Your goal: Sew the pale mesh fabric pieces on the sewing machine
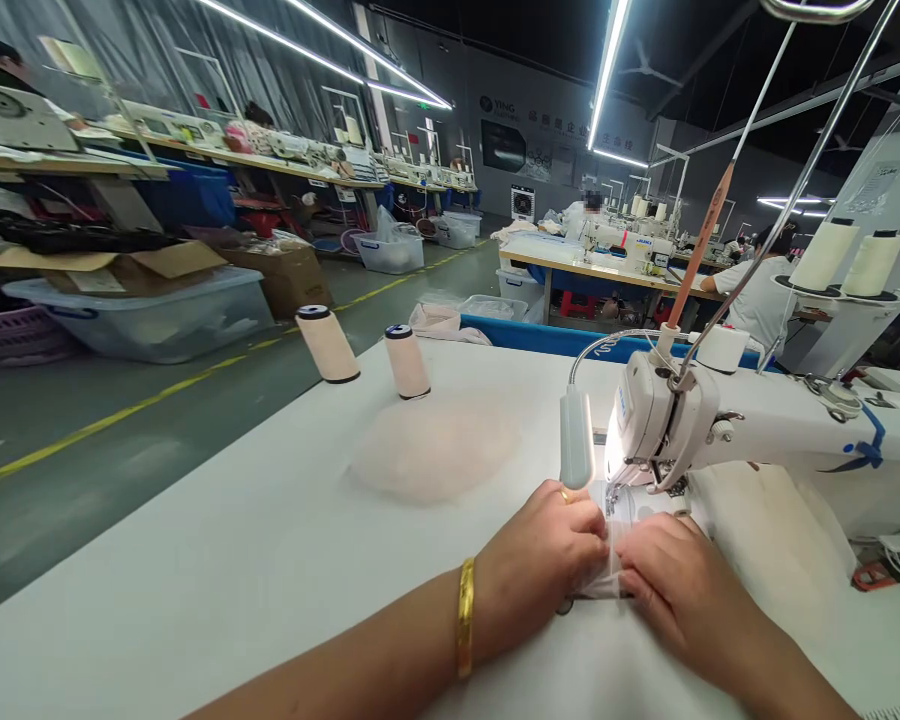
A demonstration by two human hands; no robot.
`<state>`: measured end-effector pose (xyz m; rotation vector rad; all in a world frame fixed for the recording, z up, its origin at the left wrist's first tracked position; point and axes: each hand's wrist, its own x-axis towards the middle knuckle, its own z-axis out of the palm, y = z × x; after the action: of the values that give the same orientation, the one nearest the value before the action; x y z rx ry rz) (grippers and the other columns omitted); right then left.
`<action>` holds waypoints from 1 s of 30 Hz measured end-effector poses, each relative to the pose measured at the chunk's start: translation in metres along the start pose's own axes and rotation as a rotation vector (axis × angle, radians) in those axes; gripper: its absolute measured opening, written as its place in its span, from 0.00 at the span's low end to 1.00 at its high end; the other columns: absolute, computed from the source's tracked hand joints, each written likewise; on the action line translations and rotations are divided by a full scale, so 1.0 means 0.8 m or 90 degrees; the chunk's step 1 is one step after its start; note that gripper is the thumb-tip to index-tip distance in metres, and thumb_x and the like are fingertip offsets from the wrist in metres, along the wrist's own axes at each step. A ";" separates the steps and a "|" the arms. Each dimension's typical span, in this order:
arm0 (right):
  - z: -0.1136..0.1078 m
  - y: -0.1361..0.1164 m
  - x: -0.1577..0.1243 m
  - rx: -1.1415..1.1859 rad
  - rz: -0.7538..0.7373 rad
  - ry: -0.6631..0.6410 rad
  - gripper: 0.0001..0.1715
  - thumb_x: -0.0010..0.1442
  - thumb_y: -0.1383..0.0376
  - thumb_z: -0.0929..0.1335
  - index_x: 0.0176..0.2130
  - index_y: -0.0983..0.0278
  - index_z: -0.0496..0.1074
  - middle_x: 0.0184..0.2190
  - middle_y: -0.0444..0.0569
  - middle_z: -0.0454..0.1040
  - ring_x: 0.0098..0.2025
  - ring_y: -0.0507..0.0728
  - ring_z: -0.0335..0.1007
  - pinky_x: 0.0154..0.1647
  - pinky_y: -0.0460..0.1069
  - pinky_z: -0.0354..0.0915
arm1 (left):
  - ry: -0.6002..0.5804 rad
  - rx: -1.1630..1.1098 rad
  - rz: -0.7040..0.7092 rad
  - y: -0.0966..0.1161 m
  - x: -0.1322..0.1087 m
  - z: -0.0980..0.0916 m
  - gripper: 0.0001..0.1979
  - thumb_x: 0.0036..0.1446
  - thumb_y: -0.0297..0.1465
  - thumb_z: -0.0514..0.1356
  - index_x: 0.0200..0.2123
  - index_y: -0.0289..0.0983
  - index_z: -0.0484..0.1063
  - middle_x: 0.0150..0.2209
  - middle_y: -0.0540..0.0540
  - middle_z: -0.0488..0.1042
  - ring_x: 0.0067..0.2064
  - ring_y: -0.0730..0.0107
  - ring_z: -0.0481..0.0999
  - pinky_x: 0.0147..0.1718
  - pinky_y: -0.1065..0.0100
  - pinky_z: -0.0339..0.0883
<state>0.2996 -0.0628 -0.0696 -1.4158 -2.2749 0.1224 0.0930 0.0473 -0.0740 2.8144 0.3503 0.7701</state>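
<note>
A white sewing machine stands on the right side of the table, its needle area lit by a small lamp on a bendable neck. Thin, pale, sheer fabric lies in front of the presser foot. My left hand, with a gold bracelet at the wrist, is closed on the fabric's left side, just short of the foot. From the right, my right hand grips the same fabric with curled fingers. Both sets of fingertips are partly hidden.
Two thread cones, one at the table's left edge and another beside it, stand behind a pale fabric piece. More pale cloth lies under the machine arm. A co-worker sits beyond the machine.
</note>
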 end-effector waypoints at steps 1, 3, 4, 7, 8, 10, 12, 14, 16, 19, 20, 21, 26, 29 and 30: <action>-0.003 -0.003 -0.001 0.001 0.000 -0.009 0.10 0.75 0.66 0.61 0.37 0.60 0.64 0.35 0.45 0.72 0.39 0.58 0.66 0.42 0.53 0.60 | -0.004 -0.002 0.007 0.002 -0.003 0.000 0.11 0.58 0.19 0.62 0.34 0.41 0.79 0.37 0.49 0.80 0.40 0.64 0.73 0.41 0.62 0.60; -0.008 -0.008 -0.003 0.006 0.004 -0.026 0.09 0.74 0.63 0.64 0.38 0.60 0.64 0.37 0.45 0.73 0.40 0.58 0.66 0.42 0.53 0.61 | -0.013 -0.004 0.014 0.004 -0.008 -0.002 0.11 0.56 0.18 0.63 0.35 0.41 0.78 0.36 0.50 0.80 0.43 0.63 0.74 0.45 0.61 0.59; -0.009 -0.010 -0.004 0.008 0.008 -0.036 0.09 0.73 0.61 0.67 0.39 0.60 0.64 0.38 0.46 0.73 0.40 0.59 0.66 0.43 0.54 0.61 | -0.016 -0.003 0.016 0.005 -0.009 -0.002 0.12 0.55 0.17 0.63 0.35 0.41 0.78 0.36 0.51 0.80 0.43 0.63 0.74 0.45 0.61 0.59; -0.012 -0.012 -0.004 0.007 0.021 -0.054 0.11 0.69 0.58 0.71 0.42 0.60 0.66 0.41 0.46 0.75 0.42 0.60 0.67 0.45 0.55 0.63 | -0.024 -0.003 0.009 0.005 -0.010 -0.004 0.12 0.53 0.17 0.63 0.35 0.40 0.78 0.37 0.51 0.81 0.42 0.63 0.74 0.45 0.61 0.58; -0.011 -0.012 -0.003 0.006 0.024 -0.057 0.11 0.69 0.58 0.72 0.42 0.60 0.67 0.41 0.46 0.75 0.43 0.60 0.68 0.46 0.55 0.63 | -0.025 -0.004 0.006 0.004 -0.009 -0.005 0.12 0.53 0.17 0.63 0.35 0.40 0.77 0.37 0.51 0.81 0.42 0.63 0.74 0.44 0.61 0.58; -0.011 -0.012 -0.002 0.001 0.025 -0.056 0.11 0.69 0.59 0.72 0.43 0.59 0.67 0.42 0.46 0.76 0.43 0.60 0.68 0.46 0.55 0.63 | -0.026 -0.003 0.006 0.003 -0.008 -0.005 0.11 0.53 0.18 0.64 0.34 0.40 0.77 0.36 0.51 0.81 0.40 0.64 0.74 0.44 0.61 0.58; -0.009 -0.011 -0.002 -0.007 0.022 -0.051 0.09 0.69 0.61 0.72 0.44 0.59 0.68 0.43 0.46 0.76 0.44 0.60 0.69 0.47 0.55 0.63 | -0.027 0.005 0.005 0.001 -0.006 -0.005 0.10 0.54 0.18 0.64 0.33 0.39 0.76 0.36 0.51 0.81 0.40 0.64 0.74 0.43 0.61 0.58; -0.005 -0.008 -0.001 -0.018 0.021 -0.040 0.08 0.68 0.64 0.72 0.45 0.59 0.69 0.44 0.46 0.77 0.45 0.61 0.70 0.47 0.55 0.64 | -0.023 0.020 -0.001 0.000 -0.004 -0.005 0.09 0.56 0.18 0.63 0.32 0.39 0.75 0.37 0.51 0.81 0.40 0.65 0.74 0.42 0.61 0.58; 0.000 -0.003 -0.002 -0.034 0.020 -0.025 0.08 0.69 0.68 0.70 0.48 0.59 0.70 0.44 0.47 0.77 0.44 0.61 0.71 0.46 0.55 0.65 | -0.017 0.035 -0.007 -0.002 -0.002 -0.004 0.10 0.58 0.18 0.62 0.32 0.39 0.75 0.37 0.51 0.81 0.40 0.65 0.74 0.41 0.62 0.58; 0.009 0.008 -0.004 -0.066 0.016 0.009 0.12 0.70 0.72 0.64 0.50 0.59 0.70 0.42 0.49 0.77 0.42 0.61 0.70 0.43 0.55 0.65 | -0.015 0.045 -0.009 -0.004 0.000 -0.004 0.11 0.59 0.17 0.60 0.32 0.39 0.75 0.38 0.50 0.81 0.40 0.65 0.75 0.40 0.62 0.57; 0.011 0.011 -0.006 -0.076 0.013 0.020 0.14 0.70 0.74 0.63 0.50 0.59 0.70 0.41 0.49 0.77 0.41 0.61 0.70 0.43 0.55 0.65 | -0.017 0.045 -0.007 -0.004 0.000 -0.004 0.11 0.59 0.17 0.60 0.31 0.38 0.75 0.38 0.50 0.81 0.40 0.65 0.75 0.40 0.62 0.57; 0.013 0.014 -0.006 -0.086 0.009 0.027 0.17 0.69 0.76 0.61 0.50 0.59 0.70 0.39 0.49 0.76 0.40 0.61 0.69 0.43 0.55 0.65 | -0.019 0.044 -0.001 -0.004 0.000 -0.004 0.11 0.59 0.17 0.60 0.32 0.38 0.75 0.38 0.50 0.81 0.41 0.64 0.75 0.40 0.62 0.57; 0.009 0.011 -0.007 -0.094 -0.014 0.049 0.18 0.64 0.80 0.60 0.39 0.60 0.70 0.36 0.48 0.74 0.37 0.59 0.66 0.40 0.53 0.62 | -0.025 0.037 0.037 -0.002 -0.004 -0.001 0.12 0.55 0.16 0.62 0.36 0.39 0.75 0.39 0.50 0.81 0.45 0.62 0.75 0.43 0.60 0.58; 0.003 0.003 -0.005 -0.046 -0.040 0.071 0.16 0.60 0.81 0.62 0.37 0.61 0.68 0.42 0.48 0.76 0.41 0.59 0.67 0.43 0.53 0.61 | -0.032 0.045 0.040 0.000 -0.006 -0.001 0.12 0.53 0.17 0.63 0.36 0.39 0.74 0.38 0.50 0.80 0.44 0.63 0.74 0.45 0.61 0.58; 0.002 0.001 -0.005 -0.037 -0.042 0.071 0.16 0.59 0.81 0.62 0.37 0.61 0.67 0.41 0.47 0.76 0.41 0.59 0.67 0.43 0.53 0.61 | -0.032 0.048 0.041 0.001 -0.006 -0.001 0.12 0.54 0.17 0.63 0.36 0.40 0.75 0.37 0.51 0.80 0.43 0.63 0.74 0.45 0.61 0.58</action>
<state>0.3009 -0.0659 -0.0725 -1.3395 -2.2467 -0.0422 0.0888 0.0455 -0.0757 2.9229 0.2885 0.7123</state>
